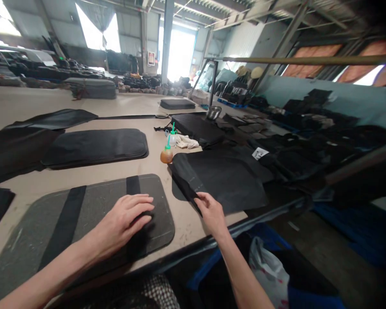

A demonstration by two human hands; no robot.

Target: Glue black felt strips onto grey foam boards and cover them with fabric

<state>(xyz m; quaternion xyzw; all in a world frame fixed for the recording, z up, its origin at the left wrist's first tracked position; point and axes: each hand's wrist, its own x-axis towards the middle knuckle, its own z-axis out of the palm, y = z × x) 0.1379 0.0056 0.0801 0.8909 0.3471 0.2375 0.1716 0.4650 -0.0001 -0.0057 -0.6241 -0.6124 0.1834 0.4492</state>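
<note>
My left hand (128, 216) is over the right part of a dark rounded board (98, 208), its fingers stretched out and holding nothing. Two black strips cross that board, a wide one (66, 219) and a short one (133, 185) near its far edge. My right hand (211, 211) pinches the near left edge of a black fabric sheet (225, 180), which is partly folded back along that side. Just beyond the sheet's far left corner stands a squeeze bottle (166, 155) of amber liquid with a green nozzle.
Behind the amber bottle are a clear bottle (172, 138) and a white cloth (186, 142). A stack of black rounded panels (98, 146) lies farther back on the left. A metal bowl (213, 112) sits beyond. Below the table's right edge hangs a white plastic bag (268, 266).
</note>
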